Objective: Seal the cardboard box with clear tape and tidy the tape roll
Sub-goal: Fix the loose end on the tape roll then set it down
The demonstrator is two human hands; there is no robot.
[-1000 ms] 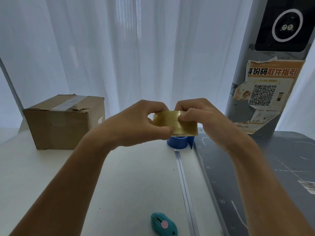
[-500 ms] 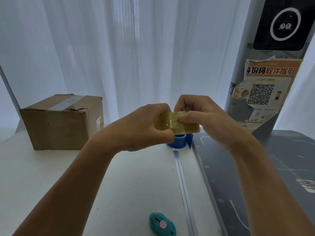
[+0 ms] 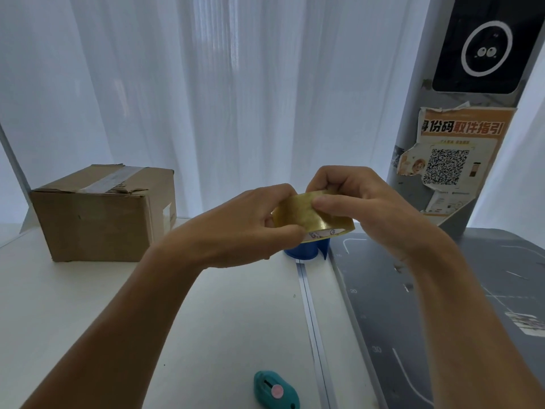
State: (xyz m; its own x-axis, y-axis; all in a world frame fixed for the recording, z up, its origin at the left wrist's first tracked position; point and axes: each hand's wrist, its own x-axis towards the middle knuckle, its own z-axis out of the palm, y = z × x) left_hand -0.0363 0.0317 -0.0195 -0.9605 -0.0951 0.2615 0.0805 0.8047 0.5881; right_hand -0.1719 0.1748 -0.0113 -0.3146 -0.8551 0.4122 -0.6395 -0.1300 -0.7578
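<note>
I hold a yellowish clear tape roll [image 3: 306, 215] in the air at the middle of the view, above the table. My left hand [image 3: 250, 222] grips its left side with curled fingers and thumb. My right hand [image 3: 359, 205] grips the right side, thumb pressed on the roll's outer face. The brown cardboard box [image 3: 100, 219] stands on the white table at the far left, well away from both hands. A strip of grey tape [image 3: 115, 180] runs across its top, and one flap edge is torn and slightly raised.
A blue object [image 3: 305, 250] stands on the table right below the roll. A teal box cutter [image 3: 275, 389] lies near the front edge. A grey cutting mat [image 3: 442, 305] covers the right side. A grey post with a poster [image 3: 448, 160] stands behind.
Both hands have tilted the roll, so its printed inner core edge now shows at the bottom. The hands stayed in about the same place.
</note>
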